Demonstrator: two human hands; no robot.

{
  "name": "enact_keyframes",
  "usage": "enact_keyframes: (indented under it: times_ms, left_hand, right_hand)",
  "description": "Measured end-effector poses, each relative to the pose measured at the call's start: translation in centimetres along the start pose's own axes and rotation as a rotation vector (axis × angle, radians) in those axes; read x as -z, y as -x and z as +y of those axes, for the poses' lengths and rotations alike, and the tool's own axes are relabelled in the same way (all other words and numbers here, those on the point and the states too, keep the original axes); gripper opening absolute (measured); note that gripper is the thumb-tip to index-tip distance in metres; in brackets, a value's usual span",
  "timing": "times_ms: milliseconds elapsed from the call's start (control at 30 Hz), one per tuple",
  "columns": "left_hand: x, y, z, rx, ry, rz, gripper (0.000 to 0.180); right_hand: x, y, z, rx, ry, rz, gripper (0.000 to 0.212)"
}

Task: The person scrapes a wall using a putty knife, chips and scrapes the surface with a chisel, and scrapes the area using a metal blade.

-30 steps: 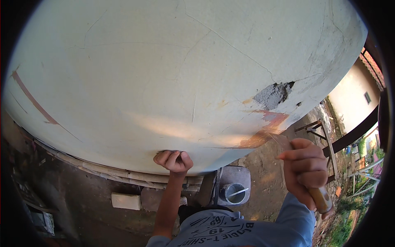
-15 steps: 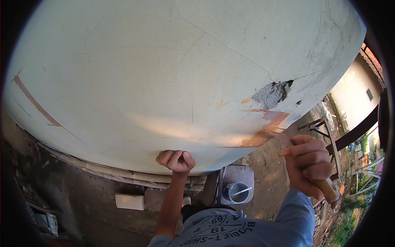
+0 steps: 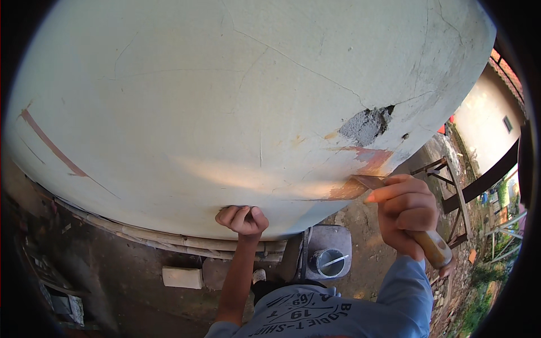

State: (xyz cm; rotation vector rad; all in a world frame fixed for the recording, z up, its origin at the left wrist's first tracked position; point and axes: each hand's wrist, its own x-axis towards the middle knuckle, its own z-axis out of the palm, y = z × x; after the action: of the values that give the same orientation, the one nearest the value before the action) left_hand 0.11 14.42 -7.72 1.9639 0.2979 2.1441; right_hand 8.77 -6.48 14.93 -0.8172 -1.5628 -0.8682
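Observation:
My right hand [image 3: 407,211] is wrapped round a putty knife [image 3: 369,181] with a wooden handle. Its thin blade points left, with the tip at the reddish-brown patch [image 3: 346,190] near the right edge of the pale wall [image 3: 186,118]. Curled fingers of my left hand [image 3: 242,219] rest against the wall's lower part; what they hold, if anything, is hidden. Above the blade, a rough grey hole [image 3: 365,127] breaks the plaster. Another reddish-brown strip [image 3: 53,143] runs slantwise across the wall at far left.
Below the wall, a bucket [image 3: 330,263] with a light stick in it stands on a grey surface [image 3: 341,236]. A pale block [image 3: 182,277] lies on the ground. Bamboo poles [image 3: 141,234] run along the wall's foot. A wooden frame [image 3: 451,186] stands at right.
My right hand has moved left with the putty knife, bringing its blade over the reddish-brown patch. My left hand stays against the wall. The whole view has shifted slightly.

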Motion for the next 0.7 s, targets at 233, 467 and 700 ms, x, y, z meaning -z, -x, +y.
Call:
enact_keyframes:
  times_ms: [233,467,700]
  left_hand:
    - [0.0,0.0,0.1,0.004,0.002,0.003,0.017]
    - [-0.3,-0.1,0.3,0.001,0.014,-0.005,0.018]
    - [0.2,0.0,0.2,0.001,-0.019,-0.005,0.016]
  right_hand:
    - [1.1,-1.0,-1.3,0.023,-0.069,-0.034,0.061]
    - [1.9,-3.4,-2.8,0.179,-0.102,0.176,0.053]
    - [-0.9,-1.0,0.1,0.189,-0.039,0.418,0.052]
